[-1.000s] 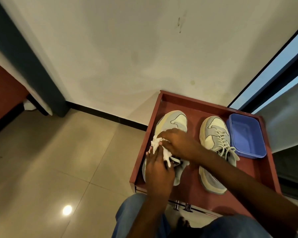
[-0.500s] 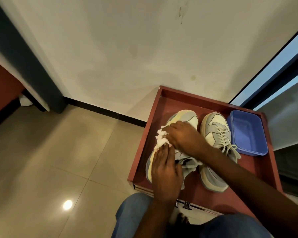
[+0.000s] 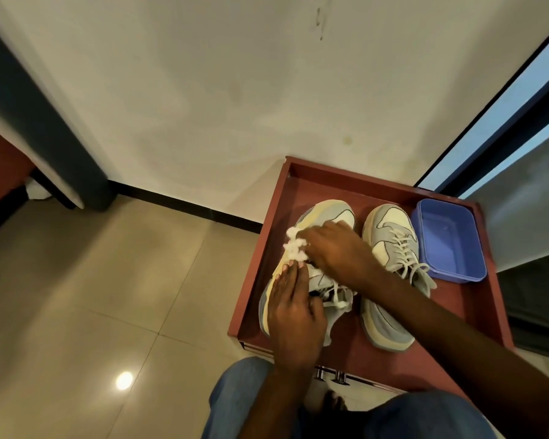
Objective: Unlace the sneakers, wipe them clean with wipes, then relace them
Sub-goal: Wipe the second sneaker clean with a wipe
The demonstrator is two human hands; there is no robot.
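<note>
Both sneakers sit toe-away in the red tray (image 3: pixel 476 315), which keeps the job and any mess in one spot in front of the person's knees. The left sneaker (image 3: pixel 322 217) lies at about 9 o'clock in the tray and is the one being cleaned; it looks rolled a little toward the right, probably so its outer side and pale sole edge face up where the wipe can reach. The left hand (image 3: pixel 293 315) lies flat along that side from 6 o'clock, fingers straight and together and pressing down rather than gripping, which I take as bracing so the sneaker does not slide under the rubbing. The right hand (image 3: pixel 336 251) reaches across from 4 o'clock, fingers curled over a crumpled white wipe (image 3: pixel 293 248) held against the sneaker's left flank near the toe; the fingertips themselves are hidden beneath the hand. A loose lace end (image 3: pixel 339 301) trails at the throat, so this one seems mostly unlaced. The right sneaker (image 3: pixel 390 248), just beside it toward 3 o'clock, is upright with its laces threaded and untouched, so I judge it waits its turn. A blue tub (image 3: pixel 469 267) stands at 2 o'clock, near the right sneaker, within easy reach; its purpose is unclear.
</note>
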